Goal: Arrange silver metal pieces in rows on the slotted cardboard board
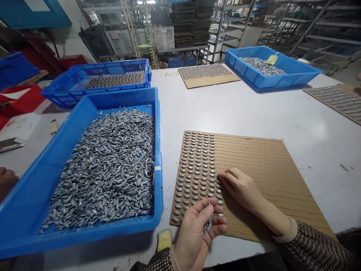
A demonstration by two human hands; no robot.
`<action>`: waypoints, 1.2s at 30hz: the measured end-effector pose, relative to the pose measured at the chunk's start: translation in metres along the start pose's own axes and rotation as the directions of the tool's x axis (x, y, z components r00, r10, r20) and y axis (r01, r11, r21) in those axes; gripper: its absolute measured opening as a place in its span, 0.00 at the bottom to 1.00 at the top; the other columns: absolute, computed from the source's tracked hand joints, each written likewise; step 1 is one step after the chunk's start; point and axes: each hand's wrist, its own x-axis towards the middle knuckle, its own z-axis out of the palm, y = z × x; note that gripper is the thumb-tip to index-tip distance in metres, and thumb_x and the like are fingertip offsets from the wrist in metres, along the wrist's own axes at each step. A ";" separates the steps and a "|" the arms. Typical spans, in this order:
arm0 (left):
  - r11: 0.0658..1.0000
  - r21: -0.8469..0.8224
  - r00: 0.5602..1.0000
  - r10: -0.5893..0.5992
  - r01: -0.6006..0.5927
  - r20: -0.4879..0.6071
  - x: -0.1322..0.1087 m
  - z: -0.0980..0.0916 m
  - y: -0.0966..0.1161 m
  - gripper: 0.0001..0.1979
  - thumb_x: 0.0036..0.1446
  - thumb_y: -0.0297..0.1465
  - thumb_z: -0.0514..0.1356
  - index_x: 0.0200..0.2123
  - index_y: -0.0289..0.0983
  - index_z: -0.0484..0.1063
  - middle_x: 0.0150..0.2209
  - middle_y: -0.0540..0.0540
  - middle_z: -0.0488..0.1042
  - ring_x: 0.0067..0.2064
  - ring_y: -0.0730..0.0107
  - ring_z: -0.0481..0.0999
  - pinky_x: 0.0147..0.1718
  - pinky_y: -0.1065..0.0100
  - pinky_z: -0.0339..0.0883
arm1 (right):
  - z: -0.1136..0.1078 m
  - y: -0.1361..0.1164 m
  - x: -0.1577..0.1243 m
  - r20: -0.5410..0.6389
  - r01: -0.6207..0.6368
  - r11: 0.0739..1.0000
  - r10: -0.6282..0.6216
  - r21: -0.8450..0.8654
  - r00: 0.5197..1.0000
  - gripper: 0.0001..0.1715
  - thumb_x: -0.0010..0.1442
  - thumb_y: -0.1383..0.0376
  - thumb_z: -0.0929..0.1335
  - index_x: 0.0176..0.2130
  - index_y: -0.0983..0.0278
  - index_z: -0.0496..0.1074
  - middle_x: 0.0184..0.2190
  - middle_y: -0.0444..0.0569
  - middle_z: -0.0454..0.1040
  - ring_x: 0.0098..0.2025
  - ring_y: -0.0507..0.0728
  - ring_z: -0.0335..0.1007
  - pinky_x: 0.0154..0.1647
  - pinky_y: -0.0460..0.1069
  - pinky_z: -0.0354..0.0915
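Note:
My left hand is low over the near edge of a slotted cardboard board, cupping several small grey metal pellets. Rows of the same oval pellets stand in the board's slots on its left part. The right part of the board shows bare slots. My right hand rests on the board, its fingertips at the ends of the pellet rows. Whether those fingertips pinch a pellet is hidden. To the left, a blue plastic tray holds a large loose heap of pellets.
Behind stand a blue mesh crate, another pellet board and a blue tray with pellets and a yellow scoop. A yellow sponge lies by the table's near edge. A co-worker's hand shows at far left. Metal shelving lines the background.

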 end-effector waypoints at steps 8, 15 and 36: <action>0.997 0.021 0.997 0.071 -0.072 0.021 0.000 -0.003 -0.002 0.15 0.53 0.29 0.66 0.43 0.34 0.70 0.29 0.49 0.72 0.28 0.76 0.70 0.27 0.73 0.66 | -0.011 0.001 0.006 0.066 -0.017 0.998 0.013 0.069 0.998 0.13 0.68 0.67 0.60 0.42 0.63 0.73 0.35 0.51 0.73 0.37 0.55 0.69 0.38 0.50 0.67; 0.994 0.038 0.993 0.103 -0.105 0.055 -0.002 -0.001 -0.001 0.11 0.54 0.31 0.65 0.38 0.35 0.66 0.30 0.48 0.73 0.30 0.75 0.72 0.30 0.72 0.66 | -0.048 -0.047 -0.010 0.129 -0.186 0.842 0.140 0.507 0.982 0.09 0.66 0.65 0.63 0.44 0.61 0.71 0.35 0.49 0.73 0.35 0.55 0.70 0.33 0.48 0.67; 0.997 0.007 0.997 0.071 -0.071 0.000 0.002 0.001 -0.001 0.15 0.60 0.37 0.56 0.44 0.31 0.68 0.29 0.46 0.73 0.26 0.74 0.71 0.21 0.74 0.58 | -0.050 -0.039 -0.007 0.123 -0.119 0.825 0.061 0.552 0.991 0.10 0.65 0.66 0.63 0.42 0.61 0.74 0.37 0.51 0.75 0.38 0.56 0.72 0.37 0.49 0.69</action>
